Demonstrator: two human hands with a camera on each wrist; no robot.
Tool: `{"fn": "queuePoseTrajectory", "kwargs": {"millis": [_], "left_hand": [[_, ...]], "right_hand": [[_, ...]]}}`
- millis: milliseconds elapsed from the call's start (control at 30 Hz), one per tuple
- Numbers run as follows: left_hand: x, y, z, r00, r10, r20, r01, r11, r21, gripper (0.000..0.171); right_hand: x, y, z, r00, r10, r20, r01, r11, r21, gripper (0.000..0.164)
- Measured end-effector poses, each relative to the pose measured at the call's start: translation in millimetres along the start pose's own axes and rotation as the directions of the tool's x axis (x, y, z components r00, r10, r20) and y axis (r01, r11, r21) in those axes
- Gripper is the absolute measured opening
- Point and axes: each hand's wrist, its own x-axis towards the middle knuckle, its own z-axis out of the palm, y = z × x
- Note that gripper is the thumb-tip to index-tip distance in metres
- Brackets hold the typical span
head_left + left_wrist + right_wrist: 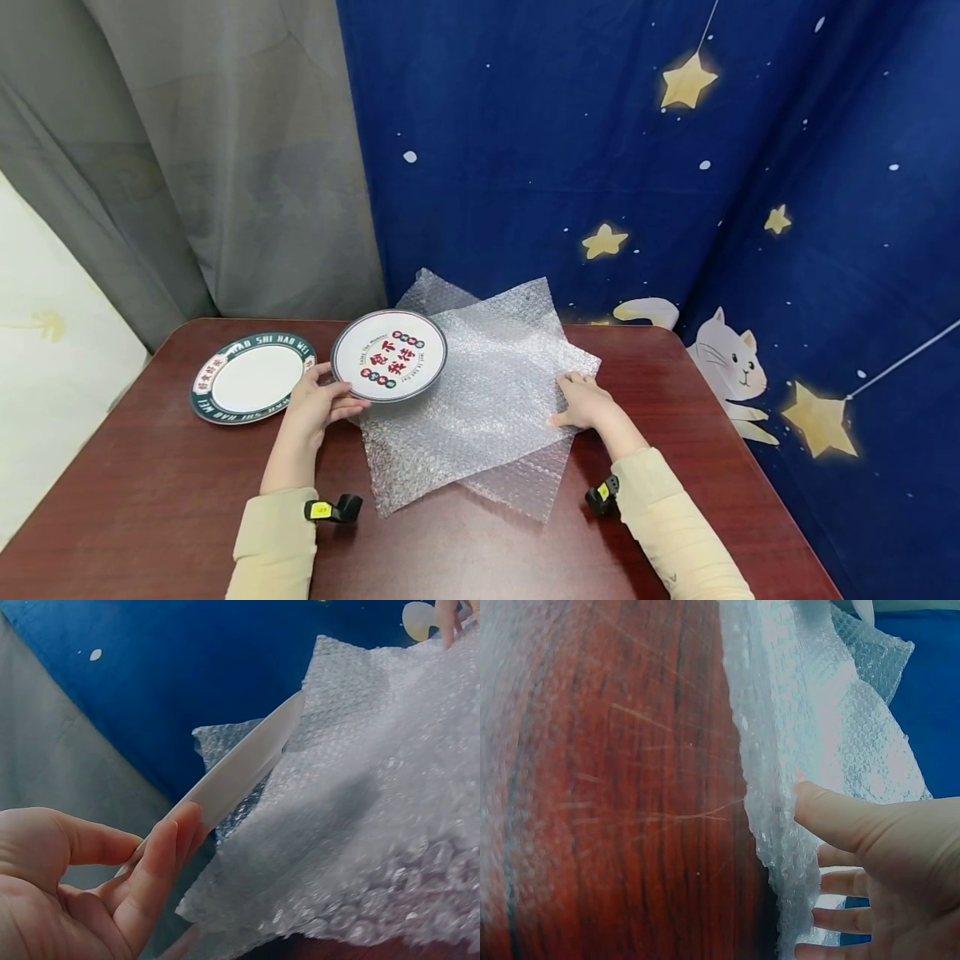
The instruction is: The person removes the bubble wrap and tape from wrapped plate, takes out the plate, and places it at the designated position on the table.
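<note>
My left hand (313,404) grips the near-left rim of a round white plate (388,357) with red lettering and a dark rim line. The plate is raised and tilted over the left part of the bubble wrap (480,392). From the left wrist, the same plate (225,776) appears nearly edge-on, thumb on one face and fingers on the other. Bubble wrap lies in overlapping, crossed layers on the table. At its right edge rests my right hand (588,404), thumb and fingers spread. In the right wrist view its fairly straight fingers touch the wrap (780,825).
A second plate (255,379), white with a dark green lettered rim, lies at the left on the reddish-brown table (165,500). Behind the table hang a grey curtain (247,167) and a blue curtain (525,150) with stars and a cat.
</note>
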Motion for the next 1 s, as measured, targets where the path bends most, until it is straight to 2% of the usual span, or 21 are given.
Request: {"fn": "queuePoseTrajectory", "kwargs": {"millis": [533, 1000], "left_hand": [[-9.1, 12.5, -20.9, 0.997, 0.013, -0.074, -0.015, 1.000, -0.024, 0.068], [-13.4, 19.7, -41.5, 0.990, -0.033, -0.135, 0.018, 0.993, -0.114, 0.062]], "right_hand": [[-0.6, 0.0, -0.2, 1.000, 0.010, 0.015, -0.010, 1.000, 0.012, 0.086], [-0.2, 0.6, 1.2, 1.000, 0.009, 0.011, -0.009, 1.000, 0.020, 0.086]]}}
